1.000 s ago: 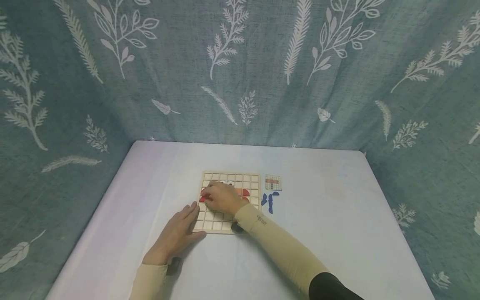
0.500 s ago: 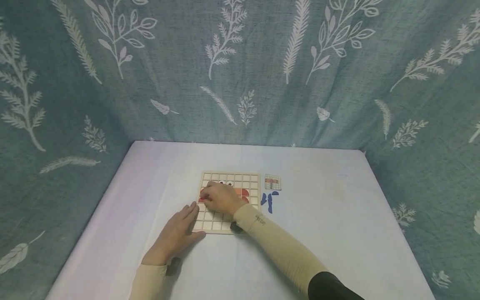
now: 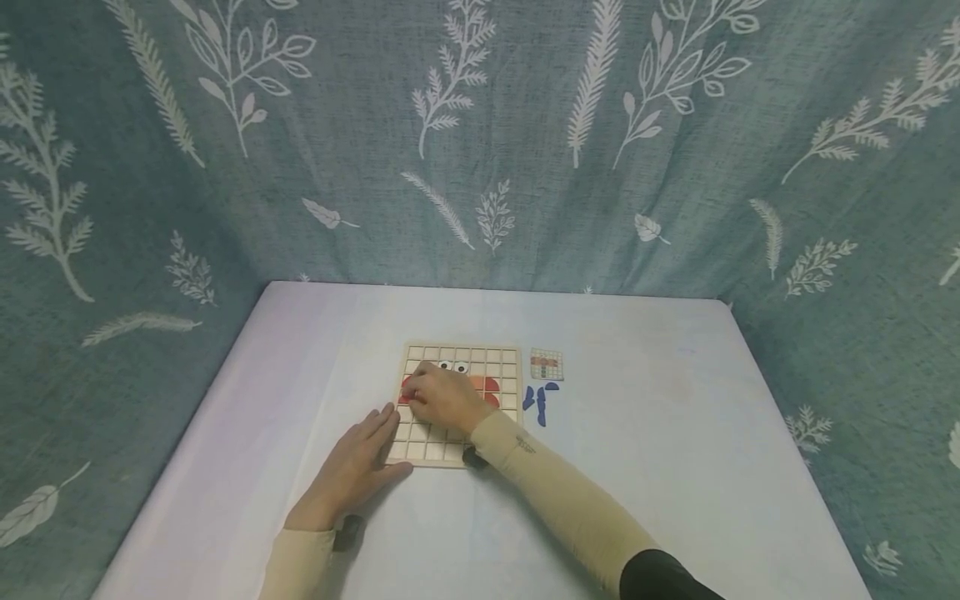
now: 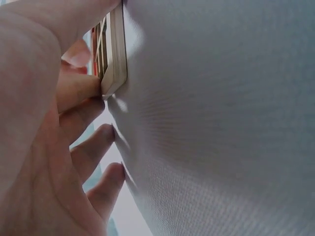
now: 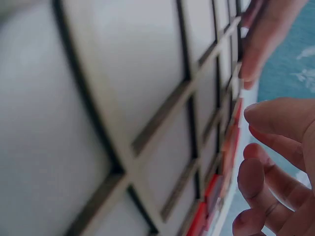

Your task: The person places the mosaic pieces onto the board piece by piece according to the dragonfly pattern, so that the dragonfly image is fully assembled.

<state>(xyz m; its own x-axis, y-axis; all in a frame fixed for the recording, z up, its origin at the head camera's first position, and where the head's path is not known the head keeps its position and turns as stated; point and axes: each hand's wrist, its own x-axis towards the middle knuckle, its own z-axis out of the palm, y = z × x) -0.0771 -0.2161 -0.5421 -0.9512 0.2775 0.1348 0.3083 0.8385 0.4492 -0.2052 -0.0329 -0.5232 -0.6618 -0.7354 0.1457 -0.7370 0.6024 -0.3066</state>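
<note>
A wooden grid board [image 3: 431, 451] lies on the table. My right hand [image 3: 446, 396] is over its left part, fingers bent, with thumb and index finger close together at a red puzzle piece [image 3: 403, 400] by the left edge. In the right wrist view the right hand [image 5: 280, 147] has its fingertips beside the red pieces, and the exact contact is hard to see. My left hand [image 3: 356, 471] rests against the board's lower left corner, fingers spread. In the left wrist view the left hand [image 4: 44, 137] touches the board's rim [image 4: 115, 59].
More red and orange pieces [image 3: 491, 386] and two eye pieces [image 3: 461, 367] sit in the board, partly behind the right hand. Right of it lie a small pattern card [image 3: 547, 364] and several blue pieces [image 3: 541, 408]. A patterned curtain [image 3: 480, 150] surrounds the white table [image 3: 637, 417].
The right hand stays at the board's left edge with small shifts of its fingers. The eye pieces show more fully than a second ago. The left hand has not moved.
</note>
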